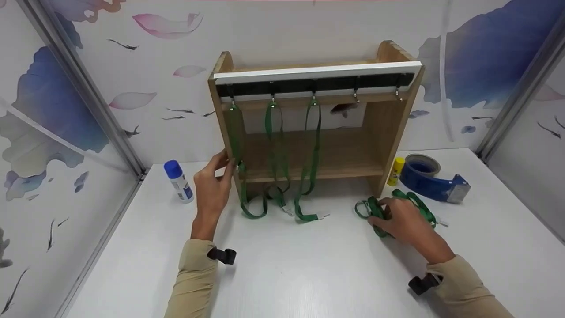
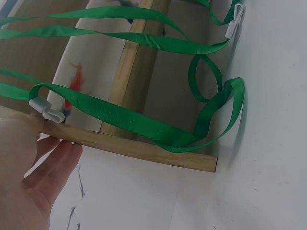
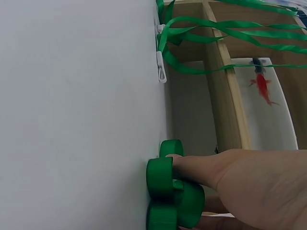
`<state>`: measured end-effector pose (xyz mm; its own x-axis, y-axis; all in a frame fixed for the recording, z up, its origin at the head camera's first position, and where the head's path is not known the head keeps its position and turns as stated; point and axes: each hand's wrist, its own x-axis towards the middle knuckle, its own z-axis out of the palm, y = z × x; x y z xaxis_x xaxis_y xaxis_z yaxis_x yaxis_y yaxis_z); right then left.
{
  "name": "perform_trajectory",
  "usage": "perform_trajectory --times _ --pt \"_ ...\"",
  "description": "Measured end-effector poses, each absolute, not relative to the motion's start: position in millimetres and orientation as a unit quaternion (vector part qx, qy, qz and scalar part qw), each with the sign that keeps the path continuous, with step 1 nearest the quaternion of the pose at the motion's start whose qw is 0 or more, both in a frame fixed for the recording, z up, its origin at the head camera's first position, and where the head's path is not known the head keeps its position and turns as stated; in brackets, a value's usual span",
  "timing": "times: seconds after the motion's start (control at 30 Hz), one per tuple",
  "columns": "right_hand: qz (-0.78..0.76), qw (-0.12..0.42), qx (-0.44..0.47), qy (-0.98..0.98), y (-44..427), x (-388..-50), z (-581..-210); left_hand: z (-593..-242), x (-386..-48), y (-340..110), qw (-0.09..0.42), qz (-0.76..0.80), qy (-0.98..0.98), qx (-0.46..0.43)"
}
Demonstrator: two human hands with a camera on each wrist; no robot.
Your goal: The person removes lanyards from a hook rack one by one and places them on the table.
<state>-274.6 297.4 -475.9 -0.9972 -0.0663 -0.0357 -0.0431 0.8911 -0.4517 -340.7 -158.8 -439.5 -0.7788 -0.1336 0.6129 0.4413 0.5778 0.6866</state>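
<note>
A wooden shelf (image 1: 318, 154) stands on the table, and green lanyards (image 1: 314, 145) hang from three of its hooks. My left hand (image 1: 212, 183) grips the front edge of the shelf's left side panel (image 2: 158, 154). In the left wrist view the fingertips lie against the panel's outer face, while the thumb is hidden. On the table by the shelf's right foot, my right hand (image 1: 406, 218) pinches a coiled green lanyard (image 1: 375, 216). The right wrist view shows its loops (image 3: 160, 177) around the thumb. Another folded green lanyard (image 1: 421, 207) lies just beyond this hand.
A blue-capped glue stick (image 1: 178, 182) stands left of the shelf. On the right are a yellow glue stick (image 1: 396, 171) and a blue tape dispenser (image 1: 435, 183) with a roll of tape (image 1: 421, 161). The hanging lanyards' lower ends rest on the white table (image 1: 309, 274). Patterned walls enclose the table.
</note>
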Motion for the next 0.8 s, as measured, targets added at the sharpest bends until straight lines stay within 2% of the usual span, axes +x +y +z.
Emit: perform_trajectory --times 0.3,0.37,0.63,0.8 --pt "-0.206 0.012 -0.026 0.978 303 -274 -470 -440 -341 -159 0.318 -0.454 -0.827 -0.09" --pt "-0.213 -0.01 -0.025 0.977 297 -273 -464 -440 -341 -159 0.318 -0.454 -0.827 -0.088" --pt "-0.337 -0.157 -0.088 0.924 240 -274 -439 -440 -340 -160 0.319 -0.456 -0.826 -0.088" --pt "-0.407 -0.194 -0.119 0.885 199 -282 -432 -440 -341 -158 0.319 -0.457 -0.825 -0.092"
